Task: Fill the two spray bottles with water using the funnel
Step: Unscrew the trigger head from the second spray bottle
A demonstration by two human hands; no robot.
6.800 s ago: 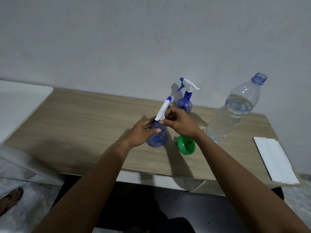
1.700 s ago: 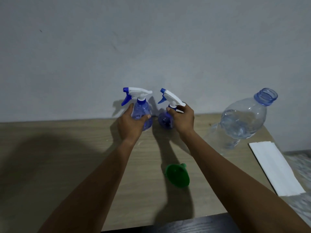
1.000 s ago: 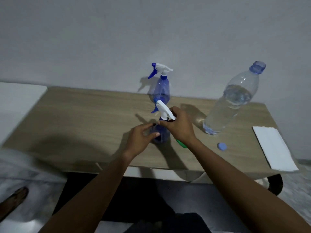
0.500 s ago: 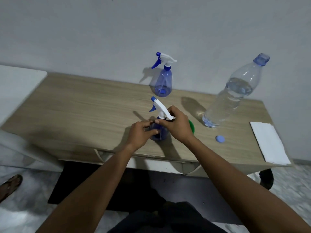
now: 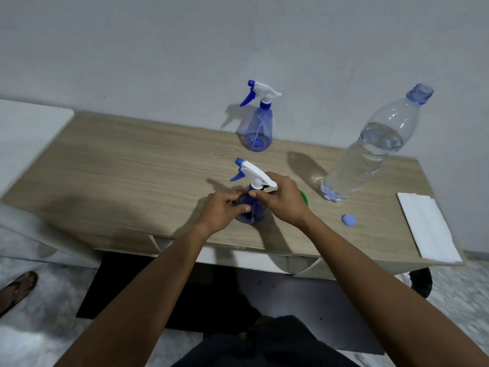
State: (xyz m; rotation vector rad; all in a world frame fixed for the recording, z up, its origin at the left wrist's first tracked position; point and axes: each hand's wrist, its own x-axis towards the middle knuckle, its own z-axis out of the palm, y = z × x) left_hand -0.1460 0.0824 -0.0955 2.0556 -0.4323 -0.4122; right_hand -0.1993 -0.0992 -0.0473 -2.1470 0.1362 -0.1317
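A blue spray bottle (image 5: 256, 211) with a white trigger head stands near the table's front edge. My left hand (image 5: 225, 210) grips its body from the left. My right hand (image 5: 283, 201) pinches the bottle's collar just under the spray head. A second blue spray bottle (image 5: 258, 128) stands alone farther back by the wall. The green funnel (image 5: 304, 198) lies behind my right hand, only its rim showing. A large clear water bottle (image 5: 370, 152), uncapped and about two-thirds full, stands to the right.
The wooden table (image 5: 132, 176) runs left to right against a white wall. A blue bottle cap (image 5: 348, 220) lies right of my right hand. A folded white cloth (image 5: 426, 226) sits at the table's right end. A foot in a sandal (image 5: 18, 287) is on the floor at left.
Both bottles were held at the wall; one stays there, and the other came forward to the front edge. In the last half second my hands stay on it, barely moving.
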